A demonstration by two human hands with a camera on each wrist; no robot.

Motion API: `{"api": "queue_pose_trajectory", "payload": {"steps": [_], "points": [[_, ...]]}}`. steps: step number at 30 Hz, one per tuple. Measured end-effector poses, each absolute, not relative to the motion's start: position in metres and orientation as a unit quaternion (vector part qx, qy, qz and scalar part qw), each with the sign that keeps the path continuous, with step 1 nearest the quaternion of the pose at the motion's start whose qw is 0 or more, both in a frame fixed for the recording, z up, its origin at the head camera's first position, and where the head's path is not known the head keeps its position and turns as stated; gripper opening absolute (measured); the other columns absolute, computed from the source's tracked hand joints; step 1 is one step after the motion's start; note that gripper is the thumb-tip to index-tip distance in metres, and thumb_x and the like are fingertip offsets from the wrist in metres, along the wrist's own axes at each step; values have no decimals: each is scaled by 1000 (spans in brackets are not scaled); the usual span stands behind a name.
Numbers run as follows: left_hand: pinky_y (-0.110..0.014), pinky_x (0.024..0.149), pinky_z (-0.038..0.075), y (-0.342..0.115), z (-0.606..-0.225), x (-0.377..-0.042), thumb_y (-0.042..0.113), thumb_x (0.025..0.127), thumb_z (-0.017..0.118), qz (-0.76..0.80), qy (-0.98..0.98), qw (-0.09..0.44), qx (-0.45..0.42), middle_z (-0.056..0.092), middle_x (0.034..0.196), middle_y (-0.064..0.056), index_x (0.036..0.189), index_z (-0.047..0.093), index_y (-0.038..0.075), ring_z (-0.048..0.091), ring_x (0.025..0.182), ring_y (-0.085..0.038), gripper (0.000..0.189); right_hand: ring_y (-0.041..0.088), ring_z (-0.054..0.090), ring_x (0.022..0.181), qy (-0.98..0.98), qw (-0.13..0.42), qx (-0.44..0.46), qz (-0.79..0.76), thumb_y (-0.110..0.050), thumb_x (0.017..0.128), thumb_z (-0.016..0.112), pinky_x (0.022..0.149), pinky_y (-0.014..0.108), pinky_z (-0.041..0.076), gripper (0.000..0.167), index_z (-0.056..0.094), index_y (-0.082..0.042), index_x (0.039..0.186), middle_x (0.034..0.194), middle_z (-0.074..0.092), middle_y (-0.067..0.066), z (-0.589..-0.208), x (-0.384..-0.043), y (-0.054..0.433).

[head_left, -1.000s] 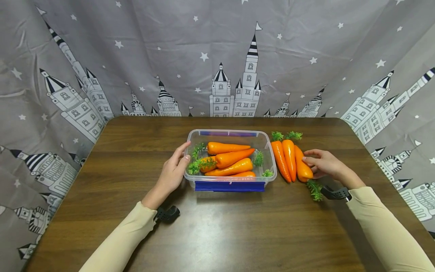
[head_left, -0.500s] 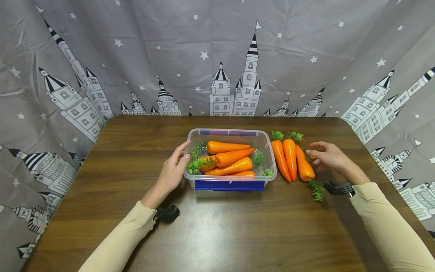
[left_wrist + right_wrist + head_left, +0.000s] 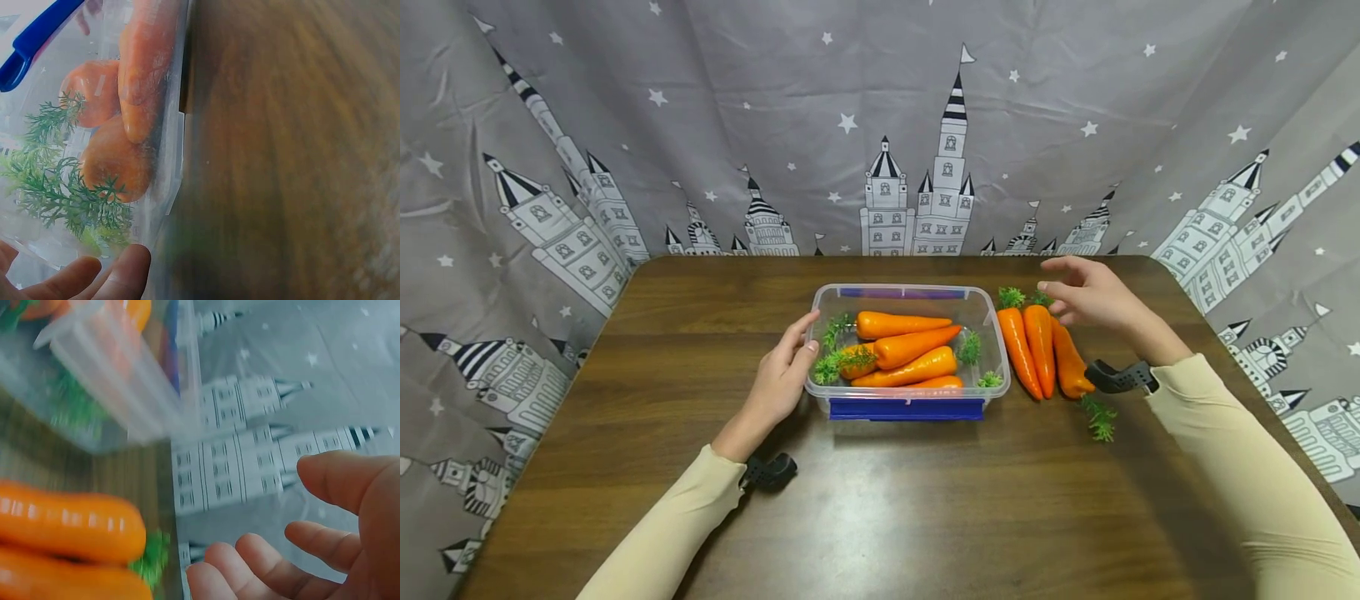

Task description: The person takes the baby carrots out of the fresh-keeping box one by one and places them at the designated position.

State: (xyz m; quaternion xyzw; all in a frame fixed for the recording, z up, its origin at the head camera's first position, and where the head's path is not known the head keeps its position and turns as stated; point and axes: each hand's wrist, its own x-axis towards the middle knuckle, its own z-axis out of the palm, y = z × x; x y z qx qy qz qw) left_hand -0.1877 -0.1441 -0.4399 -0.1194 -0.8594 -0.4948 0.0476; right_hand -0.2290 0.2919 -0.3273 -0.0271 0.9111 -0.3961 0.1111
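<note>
A clear plastic food container (image 3: pixel 907 393) with blue clips stands mid-table, holding several orange toy carrots (image 3: pixel 917 345) with green tops. My left hand (image 3: pixel 781 379) rests against its left end, thumb and fingers touching the wall near the rim. In the left wrist view the fingertips (image 3: pixel 128 269) lie beside the container's end. Right of the container lie three more carrots, the left (image 3: pixel 1019 350), middle (image 3: pixel 1040 346) and right one (image 3: pixel 1070 362). My right hand (image 3: pixel 1093 293) hovers over their far ends, fingers spread apart with nothing between them, partly covering the leafy tops.
The brown wooden table (image 3: pixel 880 517) spans the view. Behind it hangs a grey curtain (image 3: pixel 790 100) with castles and stars. A black wrist strap (image 3: pixel 1122 377) on the right arm passes close to the right carrot's leafy end (image 3: pixel 1100 418).
My right hand has let go of the right carrot and moved away from it, then up toward the far ends of the carrots. My left hand stays at the container.
</note>
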Motion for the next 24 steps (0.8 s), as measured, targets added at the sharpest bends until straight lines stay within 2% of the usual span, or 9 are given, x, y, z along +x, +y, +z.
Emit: {"api": "queue_pose_trajectory", "payload": {"steps": [5, 9, 15, 19, 24], "points": [[-54, 94, 48, -144, -440, -187, 26, 109, 43, -493, -861, 48, -120, 61, 137, -25, 156, 41, 22, 61, 112, -37, 48, 13, 67, 84, 907, 118, -60, -400, -27, 103, 59, 73, 29, 60, 57, 41, -3, 152, 127, 60, 28, -327, -239, 257], [-55, 94, 48, -145, -440, -187, 26, 108, 43, -495, -859, 52, -119, 62, 136, -25, 156, 42, 22, 61, 114, -38, 48, 19, 68, 84, 902, 117, -105, -403, -21, 100, 62, 71, 30, 60, 53, 48, -3, 148, 117, 65, 27, -331, -250, 230], [-57, 97, 48, -144, -441, -187, 25, 108, 43, -497, -858, 49, -116, 60, 138, -26, 156, 42, 21, 61, 119, -39, 48, 30, 67, 90, 921, 99, -160, -341, -25, 97, 65, 75, 30, 52, 50, 55, -7, 143, 107, 72, 18, -332, -258, 201], [-59, 100, 47, -143, -440, -187, 25, 108, 43, -500, -857, 51, -115, 59, 141, -25, 156, 42, 20, 60, 124, -40, 48, 29, 66, 99, 919, 97, -170, -342, -24, 96, 67, 82, 37, 52, 50, 56, -9, 143, 113, 71, 17, -331, -259, 188], [-60, 100, 47, -144, -440, -188, 24, 108, 43, -497, -858, 53, -115, 59, 140, -26, 155, 43, 19, 59, 124, -41, 48, 31, 67, 110, 904, 144, -229, -330, -20, 96, 68, 93, 44, 55, 51, 54, -6, 144, 120, 71, 18, -336, -261, 170]]}}
